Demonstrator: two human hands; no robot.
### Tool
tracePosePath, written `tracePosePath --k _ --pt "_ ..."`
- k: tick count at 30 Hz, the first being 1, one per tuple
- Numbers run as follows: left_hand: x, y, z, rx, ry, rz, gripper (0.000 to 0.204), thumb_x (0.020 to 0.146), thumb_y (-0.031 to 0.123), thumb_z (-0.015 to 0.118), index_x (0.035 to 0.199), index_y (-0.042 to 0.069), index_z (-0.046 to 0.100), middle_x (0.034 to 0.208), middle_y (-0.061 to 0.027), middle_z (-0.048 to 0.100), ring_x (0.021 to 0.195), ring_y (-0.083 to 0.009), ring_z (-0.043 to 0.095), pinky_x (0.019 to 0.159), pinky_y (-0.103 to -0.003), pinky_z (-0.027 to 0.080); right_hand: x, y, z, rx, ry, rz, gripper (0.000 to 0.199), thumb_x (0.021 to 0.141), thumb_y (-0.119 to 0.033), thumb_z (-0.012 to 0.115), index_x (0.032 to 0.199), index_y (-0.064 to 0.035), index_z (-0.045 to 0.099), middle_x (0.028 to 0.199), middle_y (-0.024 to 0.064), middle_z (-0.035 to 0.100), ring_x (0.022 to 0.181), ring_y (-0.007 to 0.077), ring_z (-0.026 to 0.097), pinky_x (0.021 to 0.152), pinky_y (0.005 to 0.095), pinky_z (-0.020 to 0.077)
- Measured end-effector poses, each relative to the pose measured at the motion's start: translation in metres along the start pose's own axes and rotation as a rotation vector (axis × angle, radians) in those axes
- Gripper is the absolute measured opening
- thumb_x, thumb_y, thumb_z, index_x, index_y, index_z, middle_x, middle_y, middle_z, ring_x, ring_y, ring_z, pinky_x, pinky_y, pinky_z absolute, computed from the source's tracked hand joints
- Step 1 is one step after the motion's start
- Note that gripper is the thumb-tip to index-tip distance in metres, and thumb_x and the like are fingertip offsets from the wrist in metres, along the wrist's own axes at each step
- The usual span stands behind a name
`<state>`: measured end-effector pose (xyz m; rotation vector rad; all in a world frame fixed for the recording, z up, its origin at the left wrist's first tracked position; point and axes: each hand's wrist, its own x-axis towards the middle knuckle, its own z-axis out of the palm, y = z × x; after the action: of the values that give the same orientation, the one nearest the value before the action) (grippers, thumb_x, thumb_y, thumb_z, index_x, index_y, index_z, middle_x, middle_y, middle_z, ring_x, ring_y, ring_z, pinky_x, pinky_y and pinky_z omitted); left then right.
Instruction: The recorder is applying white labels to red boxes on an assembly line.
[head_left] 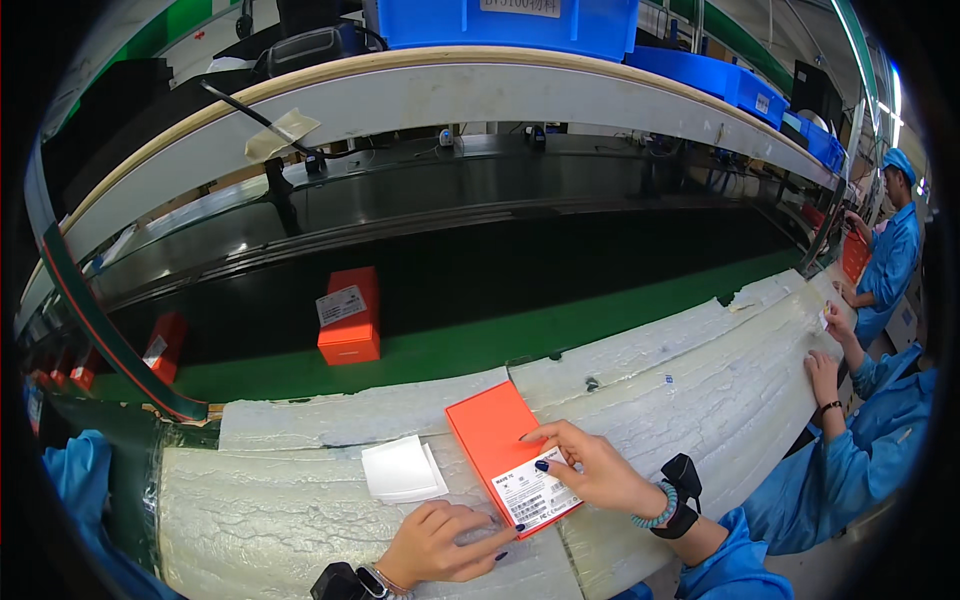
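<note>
Orange and rectangular, the cardboard box [490, 430] lies on whitish, crinkled bench covering [690, 430] in my head view, its white printed label [527, 492] touched by my left hand [440, 542] and right hand [600, 476], fingers apart; I judge label-smoothing underway, next calling for even pressure.

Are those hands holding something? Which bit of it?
Nothing looks gripped: the orange box lies on the table. The right hand touches its white label; the left hand touches that label's near corner.
</note>
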<state>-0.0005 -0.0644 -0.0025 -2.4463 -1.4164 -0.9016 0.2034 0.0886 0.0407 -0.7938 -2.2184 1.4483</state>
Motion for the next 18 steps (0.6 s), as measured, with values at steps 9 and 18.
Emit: tracePosePath --k 9,18 --pt "-0.0026 -0.0023 0.0033 -0.043 -0.008 -0.035 0.037 0.073 0.029 0.072 0.110 0.028 0.070 0.100 0.0044 0.059 0.086 -0.0113 0.056 0.079 -0.027 0.045 0.0027 -0.0046 0.0003 -0.007 -0.027 0.049 0.038 0.088 0.003 0.052 0.125 -0.0047 0.051 0.116 0.0137 0.063 0.082 0.0167 0.065 0.072 0.0292 0.0490" --pt "-0.0001 -0.0021 0.0023 -0.085 -0.011 -0.044 0.035 0.073 0.027 0.072 0.108 0.026 0.070 0.109 0.0031 0.061 0.098 -0.0140 0.059 0.086 -0.030 0.047 0.0030 -0.0083 0.0017 -0.028 -0.019 0.033 0.036 0.088 0.004 0.051 0.124 -0.0034 0.052 0.115 0.0141 0.063 0.090 0.0197 0.066 0.077 0.0310 0.0499"
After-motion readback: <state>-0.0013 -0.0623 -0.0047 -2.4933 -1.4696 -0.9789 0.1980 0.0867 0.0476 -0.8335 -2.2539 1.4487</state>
